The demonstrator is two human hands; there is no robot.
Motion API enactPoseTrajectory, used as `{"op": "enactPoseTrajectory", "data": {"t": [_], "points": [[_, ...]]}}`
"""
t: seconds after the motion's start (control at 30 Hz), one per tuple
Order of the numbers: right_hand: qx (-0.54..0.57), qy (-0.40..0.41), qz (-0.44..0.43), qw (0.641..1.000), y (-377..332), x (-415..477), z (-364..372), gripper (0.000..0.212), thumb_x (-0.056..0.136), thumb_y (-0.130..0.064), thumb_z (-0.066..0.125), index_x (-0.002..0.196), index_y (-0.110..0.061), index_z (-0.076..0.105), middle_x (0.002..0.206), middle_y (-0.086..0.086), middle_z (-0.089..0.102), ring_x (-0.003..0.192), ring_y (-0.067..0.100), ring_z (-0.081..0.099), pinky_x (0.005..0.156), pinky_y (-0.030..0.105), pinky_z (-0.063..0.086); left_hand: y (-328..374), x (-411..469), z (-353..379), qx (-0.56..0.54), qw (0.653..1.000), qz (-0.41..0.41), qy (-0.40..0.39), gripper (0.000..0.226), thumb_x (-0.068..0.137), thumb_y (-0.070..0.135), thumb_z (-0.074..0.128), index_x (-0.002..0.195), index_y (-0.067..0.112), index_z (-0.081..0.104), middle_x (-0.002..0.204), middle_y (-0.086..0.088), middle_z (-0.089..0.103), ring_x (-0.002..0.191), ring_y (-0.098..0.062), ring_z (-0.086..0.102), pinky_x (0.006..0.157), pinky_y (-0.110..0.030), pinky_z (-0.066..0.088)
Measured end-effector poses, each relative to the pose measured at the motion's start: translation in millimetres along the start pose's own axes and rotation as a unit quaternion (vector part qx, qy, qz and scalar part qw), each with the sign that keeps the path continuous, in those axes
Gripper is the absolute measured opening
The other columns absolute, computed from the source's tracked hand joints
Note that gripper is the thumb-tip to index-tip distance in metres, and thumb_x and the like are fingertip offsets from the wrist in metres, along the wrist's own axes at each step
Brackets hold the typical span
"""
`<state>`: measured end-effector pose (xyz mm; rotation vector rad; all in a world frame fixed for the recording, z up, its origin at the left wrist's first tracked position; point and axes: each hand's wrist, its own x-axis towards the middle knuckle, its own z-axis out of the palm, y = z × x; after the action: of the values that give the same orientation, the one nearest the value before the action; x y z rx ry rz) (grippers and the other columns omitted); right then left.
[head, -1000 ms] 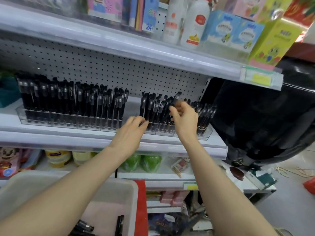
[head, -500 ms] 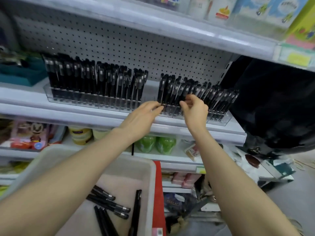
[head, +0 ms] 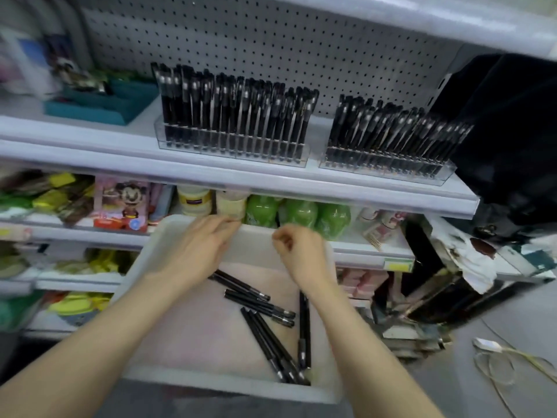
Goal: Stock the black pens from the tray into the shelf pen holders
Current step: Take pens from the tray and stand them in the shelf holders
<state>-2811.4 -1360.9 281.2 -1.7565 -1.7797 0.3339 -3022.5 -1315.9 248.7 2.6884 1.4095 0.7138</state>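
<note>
Both empty above the tray's [head: 141, 267] far end, left grip [head: 208, 241] fingers loosely straight, right grip [head: 303, 254] curled on nothing; black pens [head: 259, 300] lie flat below the wrists, mostly diagonal, nearer the right.

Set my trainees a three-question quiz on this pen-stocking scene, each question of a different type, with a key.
1. True or false: the left hand and the right hand are both gripping pens.
2. Where do the loose black pens lie? A: in the white tray; B: on the floor; C: in the teal bin.
3. How many clear pen holders stand on the shelf?
Key: 1 false, as neither hand visibly holds anything; 2 A; 3 two, the left holder and the right holder.
</note>
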Motion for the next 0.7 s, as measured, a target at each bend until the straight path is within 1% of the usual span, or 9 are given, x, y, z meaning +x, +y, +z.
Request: {"op": "enactPoseTrajectory", "data": {"t": [0.07,0.1,0.13,0.2,0.3,0.43,0.53,0.6,0.7], "points": [[-0.032,-0.114,0.019,0.993,-9,-7,29,0.016,0.087,-0.014,0.064,0.099,-0.014,0.073,0.098,0.005,0.073,0.094,0.023,0.066,0.081,0.030,0.050,-4,-4,7,-0.006,1.000,-0.007,0.005,0.051,0.087,0.022,0.033,0.129,0.011,0.061,0.127,-0.013,0.059,0.111,-0.037,0.055,0.099,-0.043,0.042],[-0.055,-0.157,0.026,0.986,-11,-10,41,0.017,0.088,-0.017,0.064,0.102,-0.013,0.073,0.100,0.007,0.072,0.096,0.025,0.065,0.082,0.031,0.051,-4,-5,9,-0.012,1.000,-0.012,0.015,0.048,0.088,0.017,0.038,0.129,0.012,0.060,0.128,-0.012,0.058,0.112,-0.035,0.053,0.100,-0.041,0.040],[-0.074,-0.189,0.033,0.979,-11,-12,51,0.019,0.087,-0.020,0.065,0.104,-0.013,0.072,0.102,0.009,0.072,0.097,0.028,0.065,0.083,0.033,0.052,-5,-6,10,-0.020,0.999,-0.014,0.025,0.046,0.087,0.010,0.045,0.130,0.013,0.059,0.128,-0.011,0.057,0.113,-0.034,0.050,0.101,-0.041,0.039],[-0.088,-0.223,0.040,0.970,-9,-16,63,0.025,0.086,-0.025,0.068,0.108,-0.013,0.070,0.105,0.011,0.071,0.098,0.030,0.064,0.084,0.036,0.053,-8,-7,13,-0.030,0.999,-0.011,0.038,0.057,0.079,-0.006,0.058,0.132,0.016,0.058,0.130,-0.009,0.056,0.116,-0.030,0.047,0.103,-0.043,0.040],[-0.077,-0.237,0.042,0.968,-4,-17,67,0.027,0.084,-0.026,0.072,0.108,-0.014,0.069,0.107,0.010,0.070,0.100,0.028,0.064,0.085,0.033,0.052,-10,-7,13,-0.044,0.998,-0.012,0.039,0.074,0.066,-0.017,0.063,0.133,0.017,0.058,0.131,-0.008,0.056,0.116,-0.029,0.047,0.102,-0.044,0.041],[-0.084,-0.237,0.048,0.967,-1,-16,62,0.013,0.086,-0.018,0.069,0.097,-0.011,0.071,0.102,0.009,0.072,0.098,0.028,0.064,0.083,0.032,0.051,-9,-2,12,-0.047,0.998,-0.029,0.033,0.077,0.063,-0.017,0.062,0.130,0.019,0.061,0.128,-0.006,0.059,0.114,-0.032,0.052,0.099,-0.040,0.043],[-0.124,-0.245,0.060,0.960,0,-14,50,0.014,0.088,-0.014,0.062,0.096,-0.006,0.071,0.104,0.011,0.071,0.101,0.030,0.063,0.083,0.032,0.051,-9,3,11,-0.047,0.998,-0.033,0.033,0.069,0.067,-0.014,0.064,0.127,0.020,0.064,0.124,-0.004,0.061,0.110,-0.031,0.054,0.096,-0.037,0.044],[-0.125,-0.246,0.071,0.958,1,-11,37,0.015,0.088,-0.013,0.060,0.096,-0.007,0.071,0.105,0.011,0.071,0.101,0.029,0.063,0.082,0.030,0.051,-9,9,7,-0.046,0.998,-0.039,0.031,0.061,0.074,-0.011,0.063,0.125,0.021,0.065,0.122,-0.003,0.063,0.107,-0.029,0.056,0.092,-0.036,0.046],[-0.073,-0.226,0.071,0.969,0,-1,8,0.014,0.089,-0.015,0.063,0.100,-0.010,0.071,0.105,0.006,0.071,0.092,0.018,0.062,0.069,0.021,0.043,-4,23,-7,-0.039,0.998,-0.042,0.014,0.048,0.085,0.000,0.059,0.123,0.028,0.065,0.117,0.003,0.063,0.107,-0.024,0.056,0.084,-0.036,0.048]]}}
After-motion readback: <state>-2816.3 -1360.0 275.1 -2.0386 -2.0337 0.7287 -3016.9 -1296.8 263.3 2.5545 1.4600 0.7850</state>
